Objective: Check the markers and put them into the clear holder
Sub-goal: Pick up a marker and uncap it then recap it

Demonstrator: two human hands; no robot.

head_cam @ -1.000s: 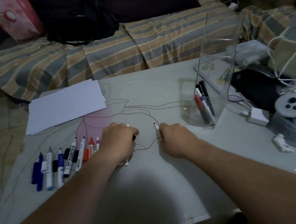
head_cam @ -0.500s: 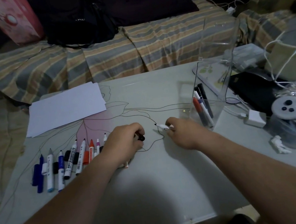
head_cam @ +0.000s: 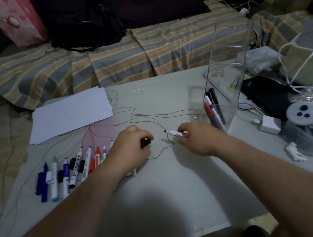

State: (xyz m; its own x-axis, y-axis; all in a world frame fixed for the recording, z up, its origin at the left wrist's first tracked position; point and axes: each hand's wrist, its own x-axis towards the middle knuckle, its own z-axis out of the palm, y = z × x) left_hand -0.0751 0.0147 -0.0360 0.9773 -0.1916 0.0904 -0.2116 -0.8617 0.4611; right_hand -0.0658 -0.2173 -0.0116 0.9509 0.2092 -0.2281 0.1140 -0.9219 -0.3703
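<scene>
My right hand (head_cam: 197, 140) pinches a white marker (head_cam: 174, 133) whose uncapped black tip points left, just above the table. My left hand (head_cam: 130, 148) grips its black cap (head_cam: 145, 142), a short gap away from the tip. A row of several markers (head_cam: 71, 170) lies on the table left of my left hand, some with caps off beside them. One more pen end (head_cam: 133, 172) pokes out under my left wrist. The clear holder (head_cam: 225, 105) stands right of my right hand with three markers (head_cam: 213, 109) leaning inside.
White paper sheets (head_cam: 70, 113) lie at the table's back left. To the right are a black case (head_cam: 266, 94), a white charger (head_cam: 268, 124) with cable, a grey controller (head_cam: 302, 115) in a clear tub and a small white figure (head_cam: 295, 151). A striped couch (head_cam: 141, 53) runs behind.
The marker in my right hand has tilted from upright to nearly level, tip pointing left toward the cap. Both hands stayed close together at the table's middle.
</scene>
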